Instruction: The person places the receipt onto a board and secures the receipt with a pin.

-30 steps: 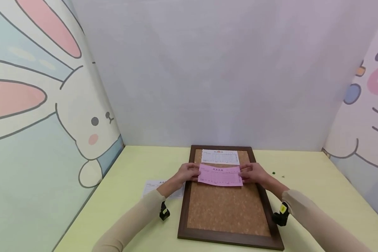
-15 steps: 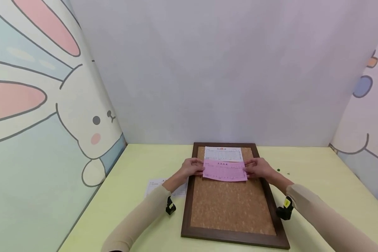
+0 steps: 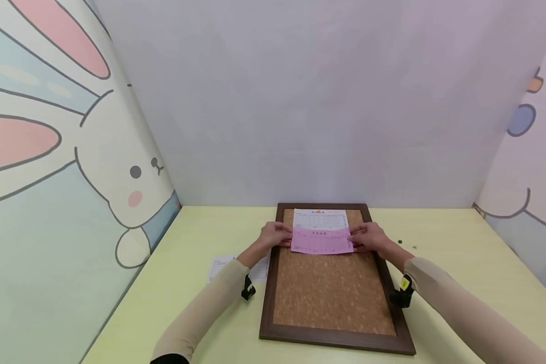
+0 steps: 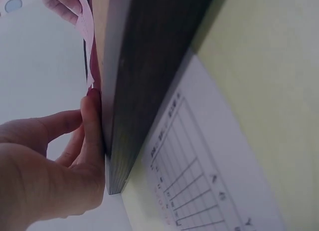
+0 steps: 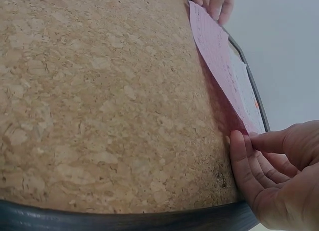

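A pink printed form slip lies across the upper part of a framed cork board, just below a white printed form slip. The left hand pinches the pink slip's left end. At the opposite end, the right hand pinches it between thumb and fingers. In the right wrist view the pink slip bows a little off the cork, leaving a shadow under its lower edge. Its top edge meets or slightly covers the bottom of the white slip.
Another white printed form lies on the pale yellow table, partly behind the left forearm. A small green object and a tiny item lie right of the board. A grey wall rises behind the table.
Both hands have moved the pink slip upward on the board, closing the gap below the white slip. It also lies flatter and closer to the cork. The view has shifted slightly.
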The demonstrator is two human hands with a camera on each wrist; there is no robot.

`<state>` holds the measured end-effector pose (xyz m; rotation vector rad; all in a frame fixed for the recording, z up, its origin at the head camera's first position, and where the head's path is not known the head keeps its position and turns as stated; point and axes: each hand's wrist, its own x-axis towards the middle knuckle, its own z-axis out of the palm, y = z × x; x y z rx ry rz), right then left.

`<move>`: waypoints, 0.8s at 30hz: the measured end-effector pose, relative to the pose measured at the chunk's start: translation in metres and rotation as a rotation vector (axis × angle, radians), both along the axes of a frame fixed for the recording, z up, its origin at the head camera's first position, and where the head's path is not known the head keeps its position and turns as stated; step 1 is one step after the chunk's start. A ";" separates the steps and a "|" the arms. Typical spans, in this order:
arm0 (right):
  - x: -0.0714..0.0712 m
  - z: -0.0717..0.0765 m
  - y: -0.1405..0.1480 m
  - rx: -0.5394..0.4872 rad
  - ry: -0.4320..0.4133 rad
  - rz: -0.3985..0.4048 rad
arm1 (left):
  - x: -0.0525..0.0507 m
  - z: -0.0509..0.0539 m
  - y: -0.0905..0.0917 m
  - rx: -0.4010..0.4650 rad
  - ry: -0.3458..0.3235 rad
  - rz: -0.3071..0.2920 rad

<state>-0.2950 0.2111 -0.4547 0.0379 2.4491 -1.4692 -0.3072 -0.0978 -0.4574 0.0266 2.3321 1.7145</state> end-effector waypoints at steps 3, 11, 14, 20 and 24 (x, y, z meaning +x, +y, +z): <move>-0.002 0.004 0.000 0.004 -0.007 -0.013 | -0.002 0.005 0.001 -0.021 -0.002 -0.008; -0.004 0.001 0.001 0.010 -0.013 -0.038 | -0.006 0.005 0.004 -0.150 0.063 -0.091; -0.003 0.001 0.002 0.009 0.011 -0.055 | -0.006 0.004 0.009 -0.205 0.095 -0.116; 0.004 -0.007 -0.001 0.012 0.038 -0.053 | 0.002 0.001 0.008 -0.264 0.103 -0.136; 0.007 -0.005 0.003 -0.009 0.063 -0.017 | 0.004 0.006 0.010 -0.270 0.140 -0.147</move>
